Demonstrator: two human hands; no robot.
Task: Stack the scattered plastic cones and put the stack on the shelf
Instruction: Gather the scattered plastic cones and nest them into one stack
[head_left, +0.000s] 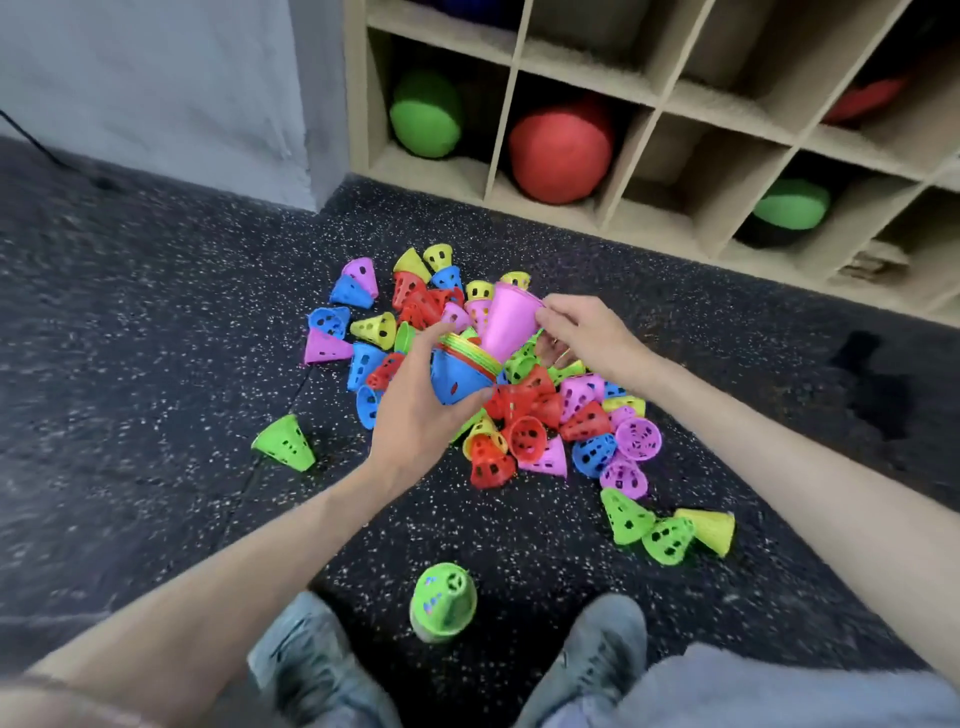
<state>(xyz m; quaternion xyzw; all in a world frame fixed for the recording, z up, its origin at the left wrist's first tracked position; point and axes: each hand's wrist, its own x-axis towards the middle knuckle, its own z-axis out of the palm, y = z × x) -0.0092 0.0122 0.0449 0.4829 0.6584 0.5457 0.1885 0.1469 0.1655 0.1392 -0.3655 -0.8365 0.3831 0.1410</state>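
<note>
Grey shoes (597, 670), speckled floor (156, 415); lone green cone (443, 603) just ahead. Left hand (415, 410) grips nested stack (460, 371), blue outermost. Right hand (587, 332) pinches pink cone (506, 322), apparently entering the stack. Scattered cone pile (540, 415) beneath. Cubby shelf (639, 104) beyond, holding a red ball (561, 150).

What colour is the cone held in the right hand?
Pink. The right hand grips the pink cone by its rim, seen in the head view, the only one.
</note>
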